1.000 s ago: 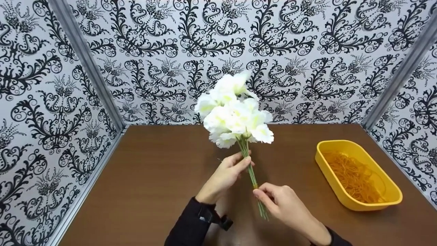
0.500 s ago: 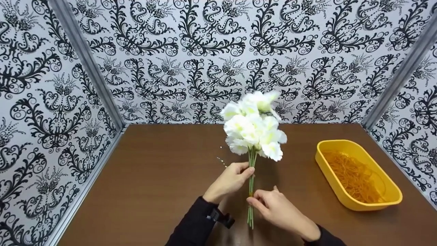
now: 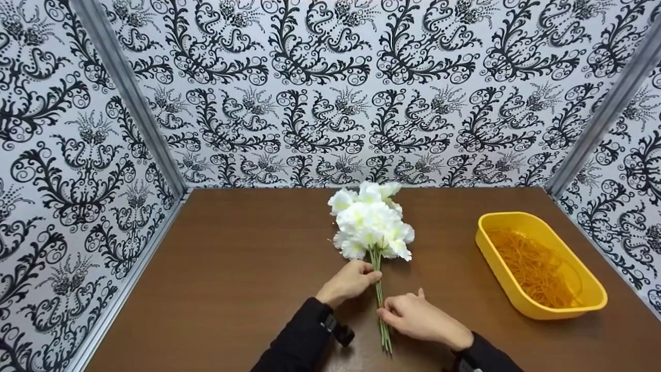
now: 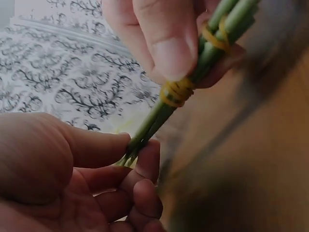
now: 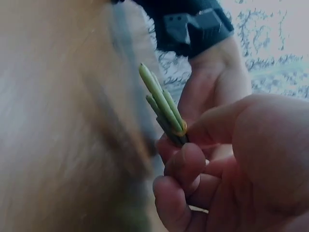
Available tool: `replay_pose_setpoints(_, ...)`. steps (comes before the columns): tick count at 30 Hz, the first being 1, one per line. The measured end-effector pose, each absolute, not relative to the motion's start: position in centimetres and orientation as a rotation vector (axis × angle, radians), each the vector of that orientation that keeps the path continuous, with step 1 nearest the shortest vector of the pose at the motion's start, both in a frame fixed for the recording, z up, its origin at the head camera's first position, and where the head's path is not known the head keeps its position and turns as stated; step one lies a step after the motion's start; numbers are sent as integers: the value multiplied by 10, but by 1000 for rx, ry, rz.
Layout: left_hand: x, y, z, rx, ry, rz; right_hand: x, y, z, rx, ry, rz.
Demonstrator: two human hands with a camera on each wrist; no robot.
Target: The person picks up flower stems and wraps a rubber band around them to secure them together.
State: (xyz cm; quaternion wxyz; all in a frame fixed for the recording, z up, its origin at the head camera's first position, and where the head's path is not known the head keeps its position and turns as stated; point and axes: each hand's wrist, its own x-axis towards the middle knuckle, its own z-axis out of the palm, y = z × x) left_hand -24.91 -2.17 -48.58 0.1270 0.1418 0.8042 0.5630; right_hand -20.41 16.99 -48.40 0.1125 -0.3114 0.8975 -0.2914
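A bunch of white artificial flowers [image 3: 369,222] with green stems lies low over the table, blooms pointing to the back. My left hand [image 3: 352,281] pinches the stems [image 4: 149,121] just below the blooms, between thumb and fingers. Lower down, my right hand [image 3: 421,316] pinches the same stems near a rubber band. In the left wrist view a yellow rubber band [image 4: 176,93] is wound several times round the stems, with a looser loop [image 4: 216,38] beyond it. The right wrist view shows the cut stem ends [image 5: 161,99] sticking out past my right fingers.
A yellow plastic tub [image 3: 508,276] holding a heap of amber rubber bands [image 3: 537,268] stands on the right of the brown table [image 3: 232,274]. Black-and-white patterned walls [image 3: 330,103] enclose the back and both sides.
The flower bunch has come down toward the table, first swinging right and then slightly back left. Both hands have lowered with it, keeping hold of the stems.
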Motion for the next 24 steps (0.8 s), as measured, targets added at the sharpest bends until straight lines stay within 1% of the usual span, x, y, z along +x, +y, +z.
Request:
replay_pose_setpoints(3, -249, -20, -491, 389, 2340, 1634, -207, 171, -490, -967, 2631, -828)
replay_pose_setpoints(12, -240, -16, -492, 427, 2447, 1563, -209, 174, -492, -1081, 2608, -700)
replay_pose_setpoints(24, -243, -16, -495, 481, 2579, 1398, -210, 175, -495, -1049, 2591, -725)
